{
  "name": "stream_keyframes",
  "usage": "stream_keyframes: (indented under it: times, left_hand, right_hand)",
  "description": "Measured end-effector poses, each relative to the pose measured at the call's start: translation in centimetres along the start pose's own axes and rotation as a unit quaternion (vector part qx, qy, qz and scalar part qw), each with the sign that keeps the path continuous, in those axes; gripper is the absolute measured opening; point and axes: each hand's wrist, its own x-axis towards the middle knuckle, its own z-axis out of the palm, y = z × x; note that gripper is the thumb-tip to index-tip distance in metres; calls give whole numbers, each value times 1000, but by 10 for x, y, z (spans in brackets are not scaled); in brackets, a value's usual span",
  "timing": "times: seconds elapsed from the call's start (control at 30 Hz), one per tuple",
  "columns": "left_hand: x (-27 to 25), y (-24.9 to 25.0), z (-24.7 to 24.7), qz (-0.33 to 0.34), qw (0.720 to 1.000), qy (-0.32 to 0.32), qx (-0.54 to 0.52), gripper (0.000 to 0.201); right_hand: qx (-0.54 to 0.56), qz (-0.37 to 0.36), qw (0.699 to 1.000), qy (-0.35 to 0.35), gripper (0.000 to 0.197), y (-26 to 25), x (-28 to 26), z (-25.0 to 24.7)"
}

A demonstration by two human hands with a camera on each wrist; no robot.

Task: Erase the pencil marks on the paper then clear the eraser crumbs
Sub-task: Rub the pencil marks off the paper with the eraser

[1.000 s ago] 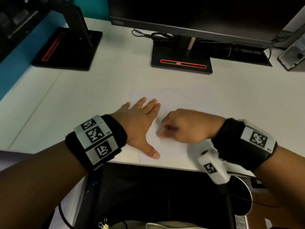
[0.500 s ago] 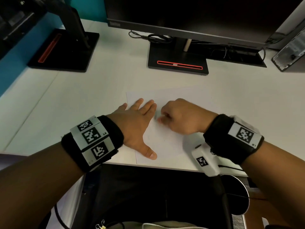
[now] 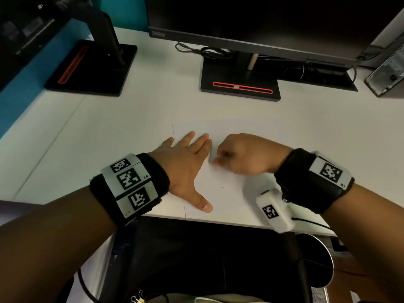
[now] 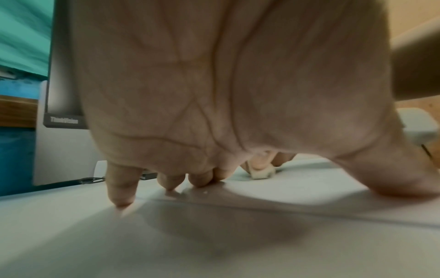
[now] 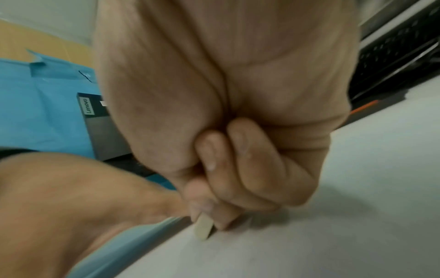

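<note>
A white sheet of paper (image 3: 220,193) lies at the desk's near edge. My left hand (image 3: 185,162) lies flat on its left side with straight fingers (image 4: 122,190) and the thumb spread toward me, pressing it down. My right hand (image 3: 242,156) is curled just right of the left fingers and pinches a small cream eraser (image 5: 202,226) against the paper. From the left wrist the eraser (image 4: 262,172) shows under the right fingertips. A few tiny crumbs (image 3: 222,186) dot the paper near the middle. Pencil marks are too faint to make out.
A monitor on a black base (image 3: 240,84) stands behind the paper, with cables (image 3: 209,50) beside it. A second black stand (image 3: 91,68) sits at the far left. A grey device (image 3: 387,77) is at the far right. The desk edge (image 3: 218,219) runs just below the paper.
My right hand with the eraser has shifted back and forth over the paper beside the left fingers. The left hand has stayed flat in place.
</note>
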Motion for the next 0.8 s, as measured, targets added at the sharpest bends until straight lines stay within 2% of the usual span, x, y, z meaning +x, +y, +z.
stream_keyframes:
  times: [0.03,0.1,0.2,0.27,0.37,0.43,0.5,0.57,0.7,0.8]
  left_hand:
    - [0,0,0,0,1000,1,-1,150]
    - [0,0,-1,3,1000,0,-3,148]
    - [0,0,-1,2,1000,-5,1,147]
    - [-1,0,-1,-2,1000,-3,6,148]
    - [-1,1,-2,-2,1000,-1,1,147]
    - [-1,1,-3,2,1000,-8,-6,142]
    - [-2,1,-2,5,1000,-11,-3,140]
    - [-2,0,0,0,1000,-3,2,146]
    - [-2,0,2,-2,1000,10,2,150]
    - [-1,-1,2,-3,1000,10,-1,150]
  right_hand:
    - [-2,10,1000,20,45,2,2,-2]
    - [-7,-16,999,34,37,-5,1,3]
    - [-2,-67,997,-22,31,-17,-9,16]
    - [-3,-44,999,-30,37,-13,-10,10]
    - [-15,-14,999,28,41,-6,-1,2]
    - [-16,-46,998,32,31,-16,-1,9]
    - [-6,-81,997,-8,25,-25,-6,18]
    - [-2,-67,997,-45,32,-20,-12,15]
    - [-38,12,999,14,45,8,-7,-6]
    - [-55,-23,998,8,42,6,-12,1]
